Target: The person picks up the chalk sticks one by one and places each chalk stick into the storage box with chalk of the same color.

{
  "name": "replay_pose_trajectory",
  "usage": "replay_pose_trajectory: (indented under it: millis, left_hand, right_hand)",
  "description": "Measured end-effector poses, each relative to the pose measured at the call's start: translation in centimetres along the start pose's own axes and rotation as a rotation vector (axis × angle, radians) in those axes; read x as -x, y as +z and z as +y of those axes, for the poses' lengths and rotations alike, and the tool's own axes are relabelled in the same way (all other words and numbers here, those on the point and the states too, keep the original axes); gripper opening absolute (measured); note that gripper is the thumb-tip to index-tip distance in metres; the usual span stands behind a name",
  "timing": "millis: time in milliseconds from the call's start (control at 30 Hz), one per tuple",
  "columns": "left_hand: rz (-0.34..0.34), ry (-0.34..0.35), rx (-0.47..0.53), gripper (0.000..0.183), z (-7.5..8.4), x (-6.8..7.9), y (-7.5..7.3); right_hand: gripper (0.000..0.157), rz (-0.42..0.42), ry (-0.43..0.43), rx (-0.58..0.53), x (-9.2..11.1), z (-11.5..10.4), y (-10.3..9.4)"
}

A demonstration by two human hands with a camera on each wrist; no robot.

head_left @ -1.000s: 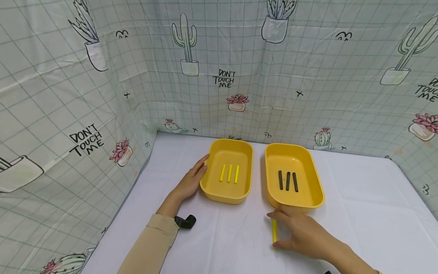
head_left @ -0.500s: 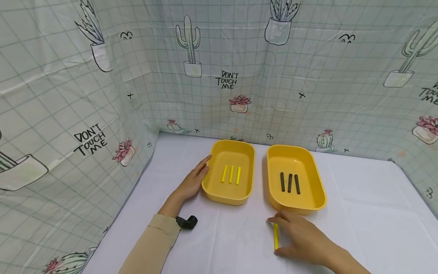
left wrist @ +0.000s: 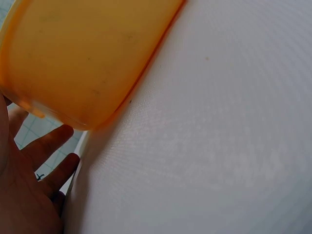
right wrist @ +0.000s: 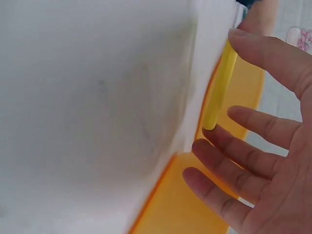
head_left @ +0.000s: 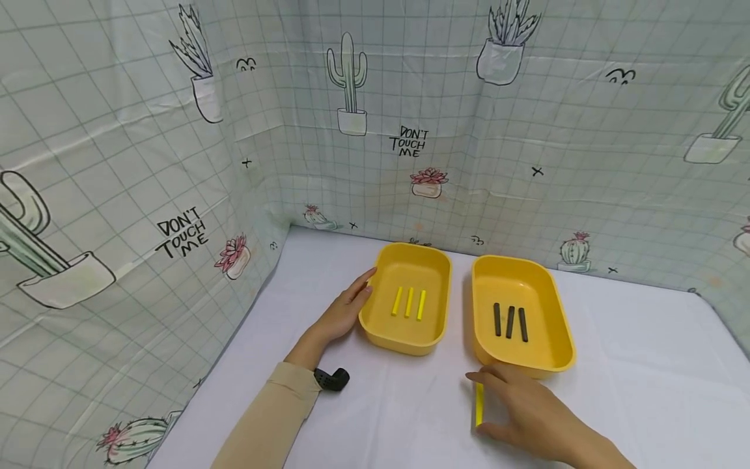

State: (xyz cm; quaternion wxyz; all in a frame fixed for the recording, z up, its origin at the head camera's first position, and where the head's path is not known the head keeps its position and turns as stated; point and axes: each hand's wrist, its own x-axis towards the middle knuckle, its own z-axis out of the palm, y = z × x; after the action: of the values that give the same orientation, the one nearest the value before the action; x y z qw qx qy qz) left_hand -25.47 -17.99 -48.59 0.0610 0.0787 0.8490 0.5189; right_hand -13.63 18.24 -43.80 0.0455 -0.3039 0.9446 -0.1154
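Note:
In the head view my left hand (head_left: 341, 314) lies against the left side of the left yellow tray (head_left: 404, 345), its fingers extended along the wall. The left wrist view shows those fingers (left wrist: 61, 175) fairly straight beside the tray's end. Below the right yellow tray (head_left: 518, 359), my right hand (head_left: 524, 410) pinches a yellow stick (head_left: 480, 404) by its two ends. Thumb and a fingertip grip the stick (right wrist: 220, 87) lengthwise in the right wrist view, the other fingers spread. Three yellow sticks (head_left: 408, 303) lie in the left tray, three dark sticks (head_left: 510, 322) in the right one.
A white cloth (head_left: 398, 417) covers the table. Behind and to the left hangs a gridded curtain (head_left: 281, 85) printed with cacti. A narrow gap separates the two trays. A black wrist device (head_left: 333, 379) sits at my left cuff.
The whole head view has shifted, so trays and hands appear further right. My left hand stays at the tray; my right hand keeps pinching the yellow stick in nearly the same place.

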Motion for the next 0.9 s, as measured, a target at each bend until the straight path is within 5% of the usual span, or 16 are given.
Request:
replay_pose_trajectory:
  millis: [700,900]
  left_hand:
    - [-0.005,-0.001,-0.004,0.051,0.1,-0.2,0.1]
    - [-0.011,0.003,0.005,0.051,0.2,0.0,0.0]
  right_hand:
    - [0.066,0.052,-0.087,-0.065,-2.5,-1.7,-3.0]
    - [0.068,0.025,-0.041,-0.080,-4.4,-2.5,-4.4]
